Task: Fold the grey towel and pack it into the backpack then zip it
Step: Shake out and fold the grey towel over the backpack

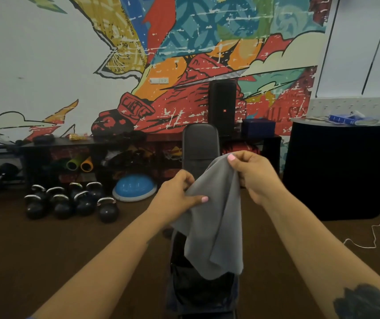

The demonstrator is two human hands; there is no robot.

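Brown gym flooring [46, 249] fills the lower part of the view, and nearest the camera a dark, soft-sided backpack [204, 288] sits on a black padded bench [200, 146] that runs away toward the wall. Just above the backpack hangs the grey cloth towel [214, 222], held up in the air by both hands with its lower corner drooping over the bag's top. The left hand [179, 196] pinches the towel's left edge, fingers [201, 199] closed on the fabric with the thumb lying across the front. The right hand [251, 173] grips the upper right corner slightly higher, its fingers [232, 158] closed around the cloth. Both hands are close together, so the towel sags in folds between them. Further off on the floor to the left stands a cluster of black kettlebells [71, 201], beside a blue half-dome balance trainer [134, 188]. Behind them a low dark shelf unit [138, 157] carries a tall black speaker [222, 107] against a brightly painted mural wall [184, 42].
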